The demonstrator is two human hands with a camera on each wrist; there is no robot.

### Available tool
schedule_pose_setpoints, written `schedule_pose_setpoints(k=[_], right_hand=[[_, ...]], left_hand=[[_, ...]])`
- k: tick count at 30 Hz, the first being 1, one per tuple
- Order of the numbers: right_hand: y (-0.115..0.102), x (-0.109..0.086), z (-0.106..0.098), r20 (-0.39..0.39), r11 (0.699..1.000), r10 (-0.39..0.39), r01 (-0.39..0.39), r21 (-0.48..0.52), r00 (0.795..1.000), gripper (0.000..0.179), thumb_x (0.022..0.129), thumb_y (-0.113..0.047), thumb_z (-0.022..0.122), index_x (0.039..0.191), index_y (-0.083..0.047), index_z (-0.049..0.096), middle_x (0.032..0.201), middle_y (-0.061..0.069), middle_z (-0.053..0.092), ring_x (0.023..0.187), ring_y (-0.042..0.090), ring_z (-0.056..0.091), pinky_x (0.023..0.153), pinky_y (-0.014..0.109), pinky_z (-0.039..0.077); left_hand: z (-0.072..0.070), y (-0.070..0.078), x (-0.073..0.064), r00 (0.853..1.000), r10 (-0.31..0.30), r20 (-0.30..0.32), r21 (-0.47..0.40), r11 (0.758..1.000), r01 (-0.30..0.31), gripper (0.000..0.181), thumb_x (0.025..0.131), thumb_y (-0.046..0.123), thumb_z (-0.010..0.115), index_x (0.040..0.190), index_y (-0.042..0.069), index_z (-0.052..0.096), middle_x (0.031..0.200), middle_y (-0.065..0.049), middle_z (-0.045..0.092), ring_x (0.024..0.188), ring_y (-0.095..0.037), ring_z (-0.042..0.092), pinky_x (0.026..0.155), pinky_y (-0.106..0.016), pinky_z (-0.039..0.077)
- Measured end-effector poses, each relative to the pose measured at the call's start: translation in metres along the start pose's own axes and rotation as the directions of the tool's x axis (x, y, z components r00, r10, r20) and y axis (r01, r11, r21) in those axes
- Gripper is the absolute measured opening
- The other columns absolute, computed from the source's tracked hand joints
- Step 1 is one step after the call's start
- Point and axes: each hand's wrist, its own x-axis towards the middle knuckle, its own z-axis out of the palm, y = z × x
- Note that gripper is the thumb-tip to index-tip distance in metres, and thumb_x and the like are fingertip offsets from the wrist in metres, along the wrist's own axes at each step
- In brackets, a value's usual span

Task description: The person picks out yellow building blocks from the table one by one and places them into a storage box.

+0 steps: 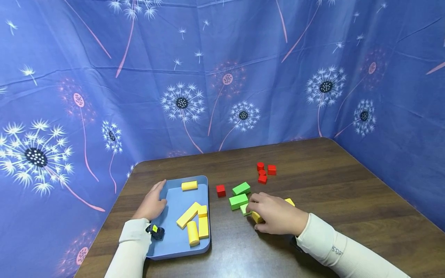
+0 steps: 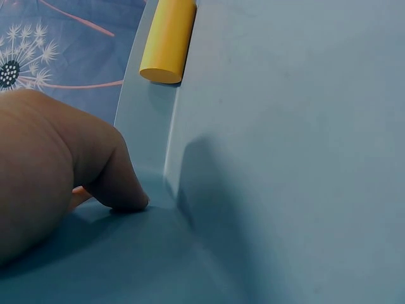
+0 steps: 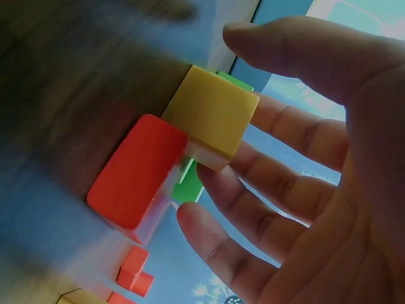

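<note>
My left hand [image 1: 152, 202] grips the left wall of a blue tray [image 1: 176, 199], its thumb on the inner side in the left wrist view. Inside the tray lie several yellow blocks, among them a cylinder [image 1: 189, 185] by the far wall. Over the table on the right, my right hand [image 1: 274, 214] reaches around a yellow block [image 3: 212, 114]. Its fingertips are right at the block's far side, while the thumb stands apart from it in the right wrist view. Beside that block is a red block [image 3: 139, 171], hidden under the hand in the head view.
Green blocks [image 1: 238, 201] lie between the tray and my right hand, with a red cube [image 1: 220, 190] near the tray. Several small red blocks [image 1: 262, 179] are grouped farther back. Another yellow block [image 1: 289, 201] shows behind my right wrist. A blue curtain [image 1: 215, 116] hangs behind the table.
</note>
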Motion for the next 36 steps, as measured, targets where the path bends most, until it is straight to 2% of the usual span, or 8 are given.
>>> schedule_pose_setpoints(k=[13,20,26,36], right_hand=[[0.0003,0.0001,-0.0011,0.003,1.000,0.004,-0.004,-0.006,1.000,0.038,0.068,-0.017,0.088,0.103,-0.019,0.073,0.096,-0.008,0.058,0.083,0.009,0.054,0.067,0.027,0.054],[-0.0001,-0.0004,-0.0006,0.006,1.000,0.002,-0.002,-0.009,1.000,0.040,0.067,-0.015,0.089,0.103,-0.019,0.074,0.096,-0.008,0.058,0.084,0.010,0.054,0.068,0.027,0.054],[-0.0005,-0.0012,0.0006,-0.016,1.000,-0.009,0.009,-0.010,1.000,0.039,0.066,-0.013,0.089,0.102,-0.019,0.074,0.098,-0.007,0.059,0.085,0.010,0.055,0.068,0.028,0.055],[-0.0005,-0.0021,0.0057,-0.055,1.000,-0.008,0.008,-0.004,0.998,0.036,0.067,-0.003,0.083,0.097,-0.019,0.074,0.096,-0.008,0.059,0.085,0.011,0.057,0.069,0.027,0.056]], left_hand=[[-0.0011,-0.0026,-0.0006,1.000,0.005,-0.001,-0.005,1.000,-0.005,0.073,0.099,0.005,0.050,0.165,0.003,0.019,0.170,-0.023,0.020,0.155,-0.047,0.023,0.125,-0.063,0.023],[-0.0007,-0.0027,-0.0011,1.000,0.006,-0.003,-0.008,1.000,-0.006,0.074,0.098,0.004,0.049,0.165,0.004,0.019,0.170,-0.022,0.020,0.155,-0.046,0.023,0.126,-0.063,0.023],[0.0002,-0.0036,0.0005,1.000,-0.014,-0.003,-0.006,1.000,0.014,0.075,0.097,0.005,0.050,0.165,0.005,0.020,0.170,-0.021,0.020,0.155,-0.046,0.023,0.125,-0.064,0.024],[0.0006,-0.0043,0.0012,1.000,0.013,-0.010,-0.007,1.000,-0.013,0.074,0.097,0.004,0.051,0.165,0.003,0.020,0.169,-0.023,0.022,0.154,-0.047,0.025,0.124,-0.064,0.026]])
